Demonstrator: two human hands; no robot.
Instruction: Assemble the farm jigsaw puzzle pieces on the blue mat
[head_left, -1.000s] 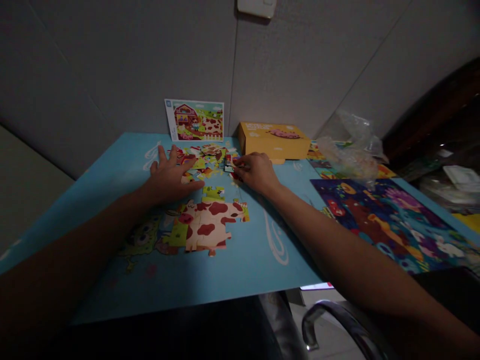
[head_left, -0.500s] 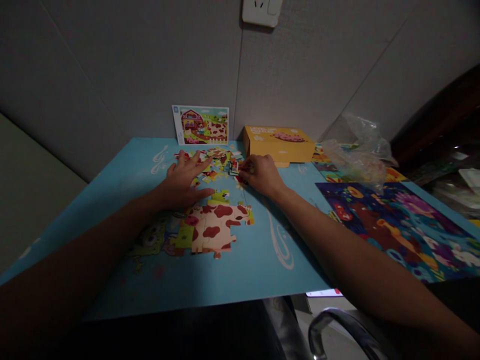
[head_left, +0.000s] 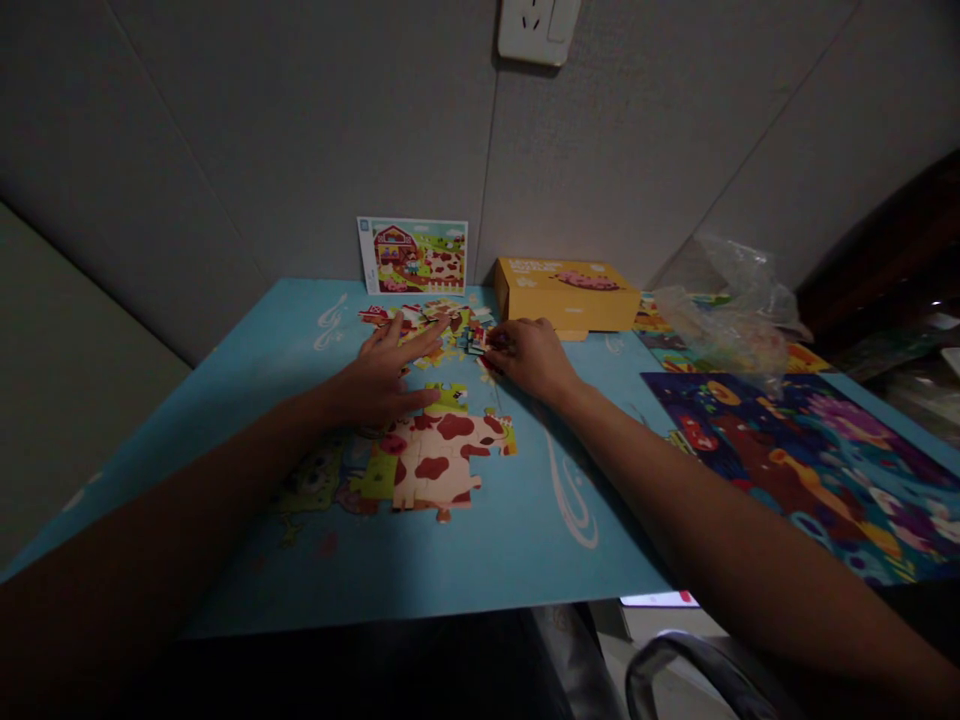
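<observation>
My left hand (head_left: 382, 380) lies with its fingers spread over the left side of a heap of loose puzzle pieces (head_left: 420, 358). Its thumb reaches the green part at the top of a partly joined cow puzzle (head_left: 433, 462). At the heap's right edge, the fingertips of my right hand (head_left: 534, 355) are pinched together on a small puzzle piece (head_left: 477, 340), partly hidden by the fingers. The joined section shows a white cow with brown patches and lies flat on the blue table (head_left: 480, 570), nearer to me than the heap.
A farm picture card (head_left: 420, 258) leans on the wall behind the heap. Right of it stands a yellow box (head_left: 574, 300). A clear plastic bag (head_left: 739, 315) and a dark blue undersea puzzle (head_left: 795, 450) are at the right. Below the table's front edge is a chair's metal armrest (head_left: 675, 650).
The view has shifted slightly, so everything sits a little further right and lower. My left fingers have moved slightly over the loose pieces; my right hand stays pinched at the heap's right edge.
</observation>
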